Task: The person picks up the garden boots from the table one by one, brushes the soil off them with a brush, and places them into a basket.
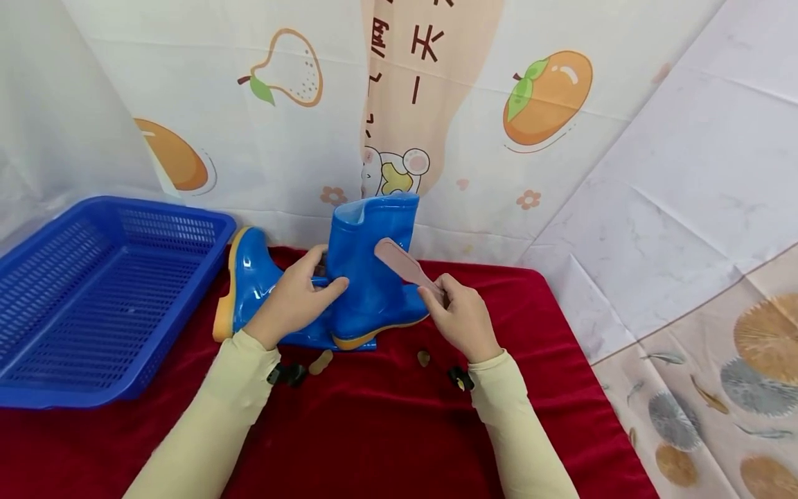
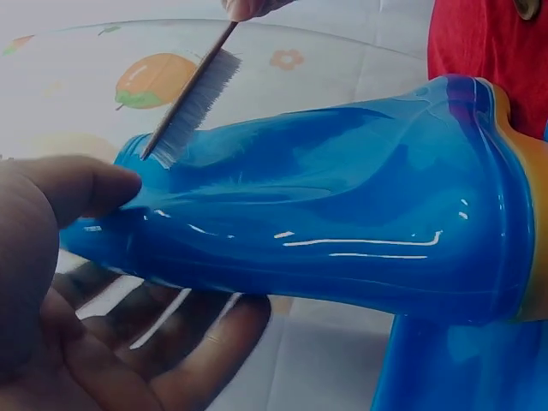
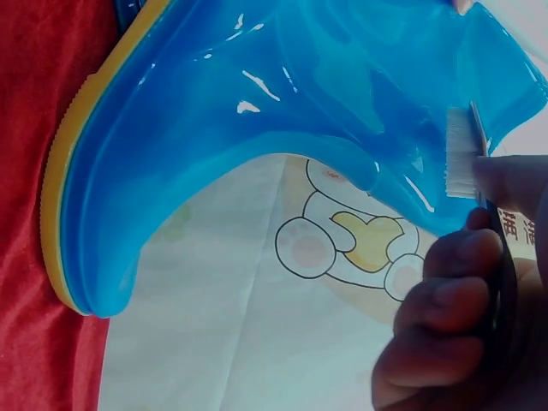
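Nearest to us, in front of the upright glossy blue rubber boot with the yellow sole (image 1: 373, 277), a few small things lie on the red velvet cloth (image 1: 386, 416): a black clip-like piece (image 1: 288, 374), a tan peanut-shaped bit (image 1: 321, 362), a small brown nub (image 1: 424, 358) and another dark bit (image 1: 460, 378) — all too small to name surely.

Just beyond them our left hand (image 1: 293, 301) grips the upright boot from its left side, thumb on the front of the shaft and fingers curled behind it; the left wrist view shows the thumb pressed to the blue surface (image 2: 325, 240) and the fingers spread under it. Our right hand (image 1: 458, 315), on the boot's right, pinches the handle of a pinkish-brown flat-backed brush with white bristles (image 1: 402, 267), fingers closed round it. The bristles (image 2: 199, 101) touch the boot's shaft near its top rim; the right wrist view shows them (image 3: 460, 163) laid against the blue wall.

The boot stands on the cloth, its toe pointing right. Touching it on the left, a second blue boot with a yellow sole (image 1: 246, 284) lies on its side, its shaft passing under the upright one.

Farther left of the boot sits a blue slotted plastic basket (image 1: 93, 291). Behind the boot hangs a white sheet printed with fruit and a cartoon animal (image 1: 399, 104) — the backdrop.
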Tool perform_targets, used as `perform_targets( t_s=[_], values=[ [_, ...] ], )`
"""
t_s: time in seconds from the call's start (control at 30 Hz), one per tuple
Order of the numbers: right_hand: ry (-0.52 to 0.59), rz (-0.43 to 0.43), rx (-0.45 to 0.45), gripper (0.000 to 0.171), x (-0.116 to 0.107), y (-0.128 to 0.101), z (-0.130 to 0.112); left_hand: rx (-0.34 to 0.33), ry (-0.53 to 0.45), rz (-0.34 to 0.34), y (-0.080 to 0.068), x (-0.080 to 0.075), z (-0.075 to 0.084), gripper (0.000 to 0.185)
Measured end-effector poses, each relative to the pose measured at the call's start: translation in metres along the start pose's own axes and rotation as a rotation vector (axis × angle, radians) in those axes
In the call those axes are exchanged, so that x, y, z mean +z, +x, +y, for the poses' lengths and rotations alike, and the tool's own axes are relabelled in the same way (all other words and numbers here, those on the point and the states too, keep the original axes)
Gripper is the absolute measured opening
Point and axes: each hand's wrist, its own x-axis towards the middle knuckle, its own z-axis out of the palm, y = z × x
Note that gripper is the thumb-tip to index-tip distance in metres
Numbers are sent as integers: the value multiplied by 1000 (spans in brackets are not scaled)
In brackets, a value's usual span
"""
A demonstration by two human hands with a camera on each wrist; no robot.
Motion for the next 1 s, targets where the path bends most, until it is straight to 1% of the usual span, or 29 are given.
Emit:
perform_targets(
  t_s=[0.13,0.23,0.37,0.47,0.53,0.6,0.8,1.0],
  values=[
    [-11,-17,17,30,1,0,2,-23,56,-42,1,5,-2,75],
    [-4,20,2,34,1,0,5,-40,65,-56,2,8,-3,77],
    [-5,97,6,41,1,0,10,-78,58,-24,1,9,-5,70],
    [-1,126,28,46,1,0,11,-93,57,-1,1,10,-5,70],
    [-2,136,26,45,1,1,11,-97,59,7,1,10,-6,71],
    [-7,150,10,45,3,1,12,-101,65,10,1,11,-7,71],
    [-31,227,-82,45,9,3,15,-102,84,-6,2,15,-10,71],
    [-19,244,-140,45,12,3,20,-87,98,2,2,17,-7,65]
  ],
)
